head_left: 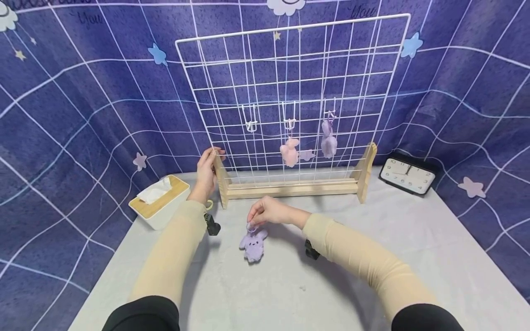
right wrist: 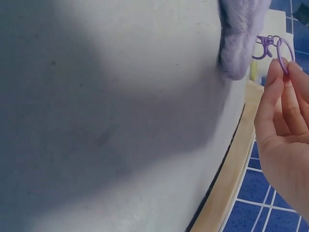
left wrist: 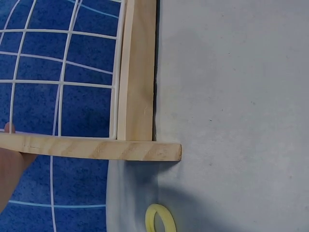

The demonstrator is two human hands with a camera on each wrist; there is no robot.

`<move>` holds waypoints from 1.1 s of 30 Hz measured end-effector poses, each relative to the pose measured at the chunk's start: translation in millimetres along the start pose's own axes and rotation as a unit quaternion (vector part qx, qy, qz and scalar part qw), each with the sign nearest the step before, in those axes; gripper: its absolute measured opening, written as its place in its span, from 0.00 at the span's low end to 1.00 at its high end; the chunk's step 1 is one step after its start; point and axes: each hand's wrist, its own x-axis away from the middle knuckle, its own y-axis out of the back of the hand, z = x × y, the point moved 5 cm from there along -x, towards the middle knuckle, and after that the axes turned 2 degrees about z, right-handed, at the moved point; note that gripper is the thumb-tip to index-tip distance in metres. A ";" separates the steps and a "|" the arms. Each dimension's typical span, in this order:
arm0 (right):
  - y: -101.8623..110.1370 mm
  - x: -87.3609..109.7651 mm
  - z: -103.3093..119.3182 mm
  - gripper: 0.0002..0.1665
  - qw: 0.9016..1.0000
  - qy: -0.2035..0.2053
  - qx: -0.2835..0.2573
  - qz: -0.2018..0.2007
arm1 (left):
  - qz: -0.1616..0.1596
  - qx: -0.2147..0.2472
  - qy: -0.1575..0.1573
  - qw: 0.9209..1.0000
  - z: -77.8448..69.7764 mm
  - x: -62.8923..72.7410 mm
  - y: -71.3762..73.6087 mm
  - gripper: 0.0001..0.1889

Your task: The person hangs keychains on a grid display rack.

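My right hand [head_left: 271, 211] pinches the purple ring [right wrist: 285, 55] of a plush keychain [head_left: 253, 246] between thumb and fingertips. The plush is a fluffy purple animal with long ears and a small face, hanging below the fingers over the table. My left hand [head_left: 207, 170] holds the left wooden upright [left wrist: 91, 146] of a white wire grid rack [head_left: 265, 87], its fingers around the far side. On the grid's hooks hang a pink plush keychain [head_left: 290, 152] in the middle and a purple plush keychain [head_left: 329, 141] at the right. The left hook [head_left: 251, 125] holds nothing.
A tissue box [head_left: 159, 197] with a wooden lid stands left of the rack, and a black-framed clock [head_left: 407, 174] on the right. A yellow ring [left wrist: 161, 218] lies near the left upright's foot. A blue patterned curtain [head_left: 83, 115] surrounds the white table [head_left: 281, 294].
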 end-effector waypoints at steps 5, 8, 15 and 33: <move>1.5 3.0 4.5 0.04 1.000 0.003 -0.004 0.014 | -0.004 0.002 0.000 1.000 -0.8 1.7 -1.8 0.10; 3.0 5.2 8.4 0.03 1.000 0.010 -0.003 0.024 | -0.014 -0.006 0.011 1.000 -0.4 1.5 -1.7 0.11; 10.1 10.2 17.1 0.04 1.000 0.010 0.012 0.026 | -0.009 0.001 0.031 0.999 -6.1 4.7 -5.2 0.14; 28.3 11.0 53.8 0.04 0.999 0.038 0.038 0.003 | -0.003 -0.030 0.024 0.999 -3.6 2.2 0.9 0.14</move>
